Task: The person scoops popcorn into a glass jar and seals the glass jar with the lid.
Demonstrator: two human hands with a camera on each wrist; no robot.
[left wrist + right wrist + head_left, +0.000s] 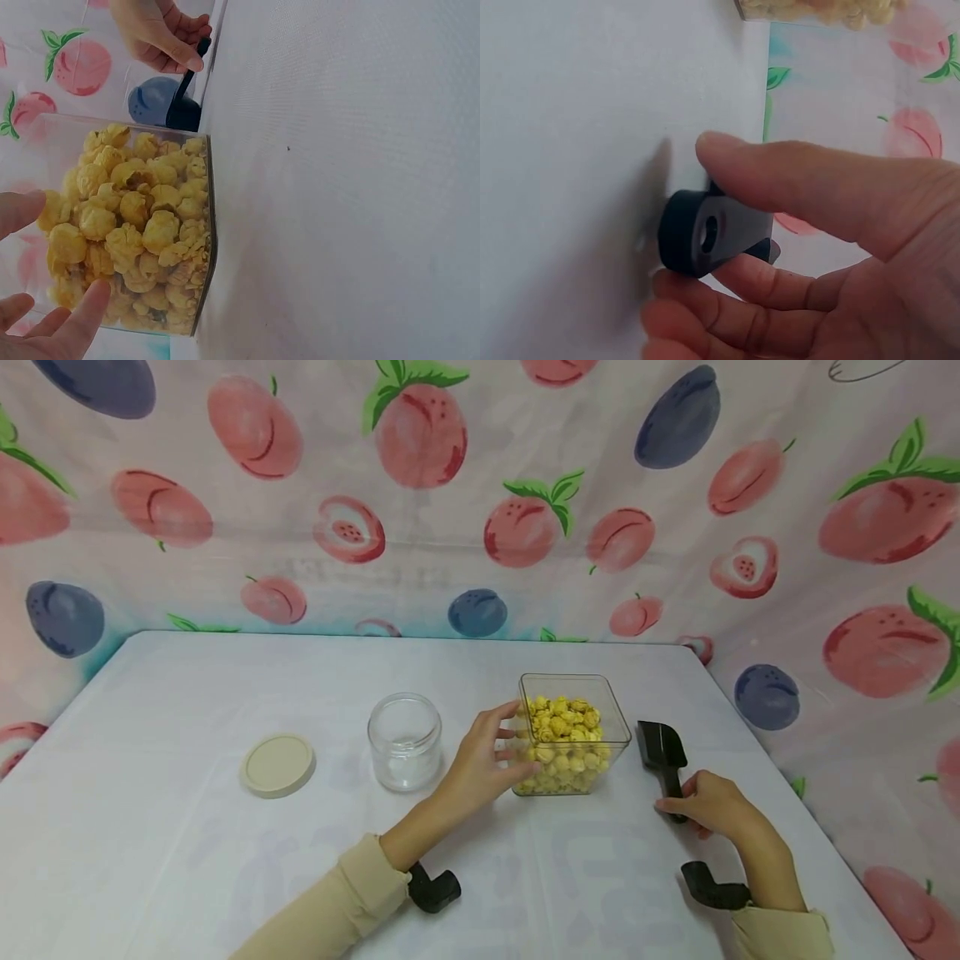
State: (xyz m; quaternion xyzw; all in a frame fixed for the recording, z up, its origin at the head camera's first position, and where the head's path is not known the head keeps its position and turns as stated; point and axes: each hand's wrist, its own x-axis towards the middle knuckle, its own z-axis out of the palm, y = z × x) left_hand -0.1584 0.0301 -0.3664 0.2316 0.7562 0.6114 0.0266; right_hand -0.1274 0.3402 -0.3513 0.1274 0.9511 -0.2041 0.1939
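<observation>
A clear square container [573, 735] full of yellow popcorn [135, 225] stands on the white table right of centre. My left hand [513, 739] holds its left side, thumb on the near wall and fingers higher up the side; its fingertips [82, 307] press the clear wall. A black plastic scoop [660, 747] lies on the table just right of the container, bowl pointing away. My right hand [678, 806] grips the end of the scoop's handle [705, 236], thumb on top and fingers curled beneath. The left wrist view also shows the right hand [161, 34] on the scoop [184, 105].
An empty lidless glass jar [405, 752] stands left of my left hand. Its round beige lid [277, 765] lies flat further left. The white table [187, 860] ends close to the right of the scoop. A fruit-print cloth [420, 527] hangs behind and at both sides.
</observation>
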